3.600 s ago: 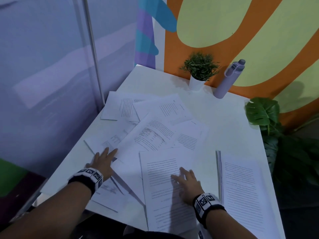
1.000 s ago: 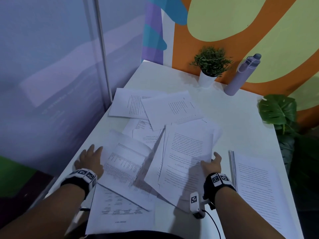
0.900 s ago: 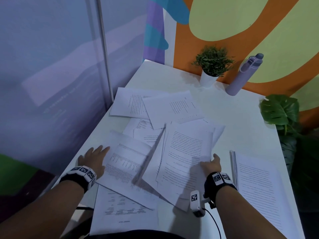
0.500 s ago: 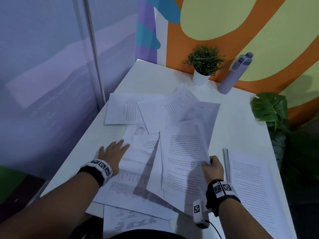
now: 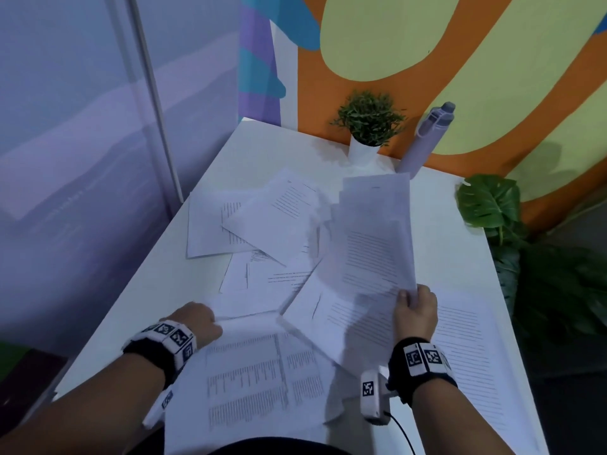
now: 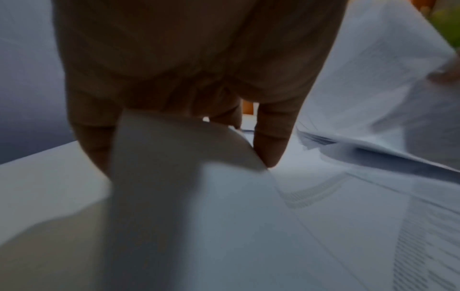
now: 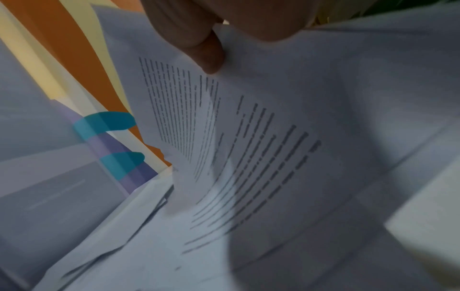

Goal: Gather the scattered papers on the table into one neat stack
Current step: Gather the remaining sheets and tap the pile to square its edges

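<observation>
Paper sheets (image 5: 374, 238) are light and floppy, pinched at the lower corner by the right hand (image 5: 415, 311). Left hand (image 5: 197, 325) pinches the table-printed sheet (image 5: 259, 379) at its upper left edge; grip edges, since loose pages slide.

L hand (image 5: 200, 323) fingers curled, pinching sheet edge; R hand (image 5: 416, 311) raised, thumb-pinching sheets.

White printed papers (image 5: 272, 224) lie scattered and overlapping across the white table (image 5: 437, 224), some skewed at angles. One text sheet (image 5: 377, 234) stands raised and curling above the pile, while a squared stack (image 5: 469, 356) rests flat along the right edge.
</observation>
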`<action>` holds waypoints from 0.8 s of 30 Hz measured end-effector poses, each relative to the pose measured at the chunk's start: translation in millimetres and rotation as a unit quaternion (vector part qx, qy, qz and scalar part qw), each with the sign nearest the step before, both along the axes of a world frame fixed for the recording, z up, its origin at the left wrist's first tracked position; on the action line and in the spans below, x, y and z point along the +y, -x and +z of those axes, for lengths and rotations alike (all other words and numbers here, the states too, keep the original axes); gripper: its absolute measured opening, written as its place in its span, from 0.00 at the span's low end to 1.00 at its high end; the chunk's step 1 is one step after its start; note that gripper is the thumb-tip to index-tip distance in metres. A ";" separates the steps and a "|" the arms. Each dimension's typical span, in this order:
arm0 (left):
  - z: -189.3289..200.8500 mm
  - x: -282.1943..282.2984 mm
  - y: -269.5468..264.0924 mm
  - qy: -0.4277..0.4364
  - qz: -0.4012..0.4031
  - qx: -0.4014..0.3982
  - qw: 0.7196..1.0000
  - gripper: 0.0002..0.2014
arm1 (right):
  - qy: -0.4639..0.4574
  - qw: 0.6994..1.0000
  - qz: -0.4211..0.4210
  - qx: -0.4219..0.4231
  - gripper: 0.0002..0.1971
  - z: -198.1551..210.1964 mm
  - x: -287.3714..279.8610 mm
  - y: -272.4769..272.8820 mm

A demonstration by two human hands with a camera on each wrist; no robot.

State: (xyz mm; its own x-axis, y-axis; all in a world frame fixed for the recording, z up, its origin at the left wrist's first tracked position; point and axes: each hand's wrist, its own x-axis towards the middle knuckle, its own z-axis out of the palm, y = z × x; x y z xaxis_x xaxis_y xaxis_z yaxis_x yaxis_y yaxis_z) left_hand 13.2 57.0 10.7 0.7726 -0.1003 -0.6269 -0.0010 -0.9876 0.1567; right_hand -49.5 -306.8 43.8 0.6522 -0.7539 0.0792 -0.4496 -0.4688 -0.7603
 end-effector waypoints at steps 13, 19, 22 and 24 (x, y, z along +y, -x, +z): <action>-13.7 -6.7 40.9 0.019 0.066 -0.064 0.996 0.25 | -0.059 0.963 -0.009 -0.261 0.13 73.5 20.5 -23.6; -9.9 7.9 34.9 0.051 0.157 -0.093 0.982 0.20 | -0.101 0.964 0.012 -0.247 0.09 77.1 10.0 -37.7; -11.6 23.2 41.3 0.046 0.179 -0.068 0.980 0.17 | -0.156 0.969 0.029 -0.191 0.10 60.6 19.1 -36.8; -13.2 28.9 49.6 0.060 0.180 -0.024 0.982 0.14 | -0.220 0.968 0.036 -0.119 0.12 41.2 28.8 -32.4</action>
